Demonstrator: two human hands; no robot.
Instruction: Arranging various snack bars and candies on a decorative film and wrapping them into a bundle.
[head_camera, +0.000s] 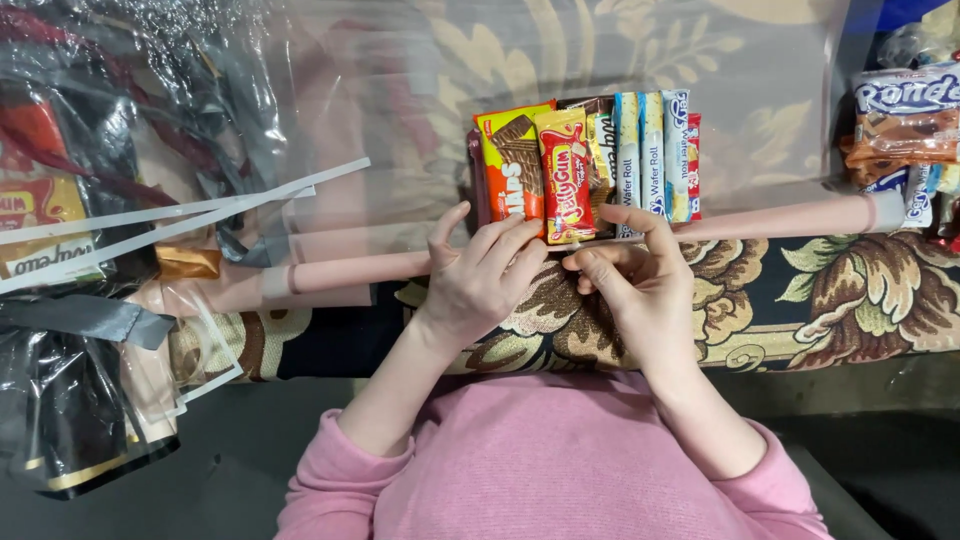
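A row of snack packets lies side by side on a clear plastic sheet: an orange wafer packet (511, 160), a red-and-yellow candy packet (566, 175), and blue-and-white wafer roll sticks (650, 150). My left hand (482, 275) rests its fingers on the lower edge of the orange and red packets. My right hand (630, 275) pinches the bottom edge of the red-and-yellow packet between thumb and forefinger. A rolled pink paper edge (780, 217) runs under the packets.
A heap of crumpled clear and black wrapping with white strips (190, 215) fills the left side. More snack packets (905, 125) are stacked at the far right. A floral patterned cloth (840, 290) covers the surface in front of me.
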